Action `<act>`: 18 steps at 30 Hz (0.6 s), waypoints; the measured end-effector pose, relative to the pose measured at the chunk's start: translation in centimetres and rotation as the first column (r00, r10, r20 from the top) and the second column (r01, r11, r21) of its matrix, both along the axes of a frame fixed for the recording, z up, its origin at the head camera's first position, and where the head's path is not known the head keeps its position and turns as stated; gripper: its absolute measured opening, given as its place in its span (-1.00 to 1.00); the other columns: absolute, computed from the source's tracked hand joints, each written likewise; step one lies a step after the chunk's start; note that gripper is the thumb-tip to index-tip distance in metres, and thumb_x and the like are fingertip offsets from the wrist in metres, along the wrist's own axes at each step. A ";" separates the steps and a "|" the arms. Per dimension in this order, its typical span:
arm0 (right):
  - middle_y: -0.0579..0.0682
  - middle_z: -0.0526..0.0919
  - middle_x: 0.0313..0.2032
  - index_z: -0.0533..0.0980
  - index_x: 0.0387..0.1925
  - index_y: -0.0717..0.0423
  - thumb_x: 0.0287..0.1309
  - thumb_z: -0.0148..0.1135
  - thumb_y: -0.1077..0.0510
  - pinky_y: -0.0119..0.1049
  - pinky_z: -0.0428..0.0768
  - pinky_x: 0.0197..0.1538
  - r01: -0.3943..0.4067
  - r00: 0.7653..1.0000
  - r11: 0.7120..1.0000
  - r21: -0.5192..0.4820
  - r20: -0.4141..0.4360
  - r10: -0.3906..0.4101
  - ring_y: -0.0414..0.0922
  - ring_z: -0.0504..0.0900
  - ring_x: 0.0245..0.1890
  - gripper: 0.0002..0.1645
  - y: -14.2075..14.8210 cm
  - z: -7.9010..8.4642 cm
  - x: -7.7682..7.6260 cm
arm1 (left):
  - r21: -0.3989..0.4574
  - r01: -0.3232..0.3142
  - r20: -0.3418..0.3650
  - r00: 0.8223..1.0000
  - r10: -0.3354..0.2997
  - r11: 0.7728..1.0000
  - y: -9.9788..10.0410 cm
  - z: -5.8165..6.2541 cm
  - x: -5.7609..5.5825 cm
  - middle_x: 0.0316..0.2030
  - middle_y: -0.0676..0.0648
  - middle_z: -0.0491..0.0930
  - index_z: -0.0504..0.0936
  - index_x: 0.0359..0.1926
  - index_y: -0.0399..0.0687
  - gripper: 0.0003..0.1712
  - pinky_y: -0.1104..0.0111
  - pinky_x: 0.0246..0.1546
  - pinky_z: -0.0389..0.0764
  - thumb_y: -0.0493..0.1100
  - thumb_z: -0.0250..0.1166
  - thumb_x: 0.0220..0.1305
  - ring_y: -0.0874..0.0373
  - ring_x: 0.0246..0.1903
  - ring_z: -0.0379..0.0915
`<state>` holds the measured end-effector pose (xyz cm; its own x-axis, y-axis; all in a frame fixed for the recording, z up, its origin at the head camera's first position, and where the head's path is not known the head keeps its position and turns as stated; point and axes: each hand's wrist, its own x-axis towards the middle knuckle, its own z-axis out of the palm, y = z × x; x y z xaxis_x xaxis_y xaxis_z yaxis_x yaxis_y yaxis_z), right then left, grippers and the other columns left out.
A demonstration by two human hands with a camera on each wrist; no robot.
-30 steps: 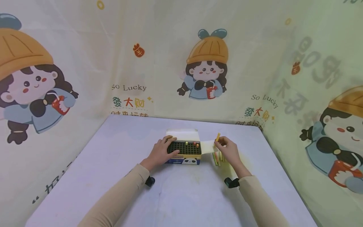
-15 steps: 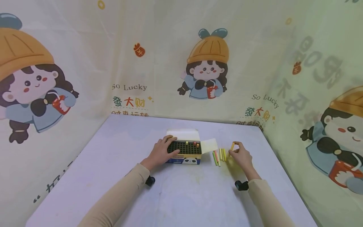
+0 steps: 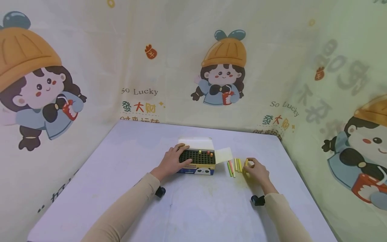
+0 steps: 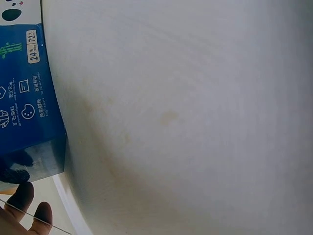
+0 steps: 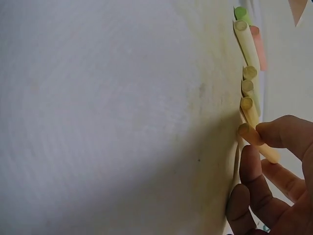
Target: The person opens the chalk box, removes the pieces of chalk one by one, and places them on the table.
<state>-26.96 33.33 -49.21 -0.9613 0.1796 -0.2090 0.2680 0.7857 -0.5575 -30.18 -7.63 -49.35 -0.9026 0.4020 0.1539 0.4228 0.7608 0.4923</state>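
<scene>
My left hand (image 3: 172, 159) holds the left end of a blue and yellow panda-printed chalk box (image 3: 191, 169), with the thumb along its front edge. The box stands open, its black grid tray (image 3: 191, 156) mostly empty holes with a few chalk tips (image 3: 211, 155) showing at the right. In the left wrist view, fingertips (image 4: 41, 215) show by the end of the box. To the right, my right hand (image 3: 257, 170) pinches an orange-yellow chalk stick (image 5: 250, 133) low at the tabletop, beside a row of lying chalks (image 5: 248, 45).
The row has several sticks: green (image 3: 229, 169), pink (image 3: 231, 166) and yellow (image 3: 240, 165). A white side flap (image 3: 224, 155) juts from the box towards them, and the lid (image 3: 195, 143) lies back behind it. Printed curtains (image 3: 169, 74) enclose the white table (image 3: 127, 148).
My right hand has carried the orange-yellow chalk from beside the box flap to the right end of the row, then lowered it to the table. My left hand has stayed on the box.
</scene>
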 end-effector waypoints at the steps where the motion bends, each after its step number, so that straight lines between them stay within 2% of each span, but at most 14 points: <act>1: 0.40 0.59 0.19 0.30 0.45 0.14 0.31 0.23 -0.07 0.42 0.19 0.27 -0.001 1.000 1.000 0.000 -0.001 0.001 0.30 0.55 0.14 -0.22 0.0 0.0 0.0 | 0.001 0.002 -0.002 1.000 -0.002 1.000 0.0 0.0 0.0 0.58 -0.07 0.09 0.21 0.61 0.24 -0.11 -0.26 0.32 0.28 0.46 0.12 0.42 -0.27 0.35 0.24; 14: 0.27 0.70 0.03 0.31 0.44 0.18 0.30 0.22 -0.05 0.43 0.17 0.28 -0.017 1.000 1.000 0.017 -0.025 0.017 0.20 0.62 0.02 -0.23 -0.4 -0.3 -0.1 | -0.002 -0.004 -0.027 1.000 0.003 1.000 0.1 0.2 0.1 0.57 -0.11 0.12 0.23 0.60 0.20 -0.11 -0.29 0.30 0.30 0.46 0.11 0.43 -0.28 0.35 0.25; 18: 0.33 0.66 0.09 0.29 0.44 0.21 0.38 0.20 -0.12 0.41 0.19 0.26 -0.013 0.999 1.000 0.006 -0.037 0.013 0.24 0.61 0.05 -0.22 -0.5 -0.3 0.1 | -0.007 -0.002 -0.027 1.000 0.001 1.000 0.1 0.0 0.0 0.57 -0.11 0.12 0.23 0.60 0.20 -0.11 -0.29 0.29 0.31 0.47 0.10 0.42 -0.28 0.35 0.25</act>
<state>-26.85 32.80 -49.53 -0.9707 0.1681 -0.1719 0.2368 0.7925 -0.5620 -30.16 -7.50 -49.37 -0.8988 0.4019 0.1750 0.4346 0.7650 0.4753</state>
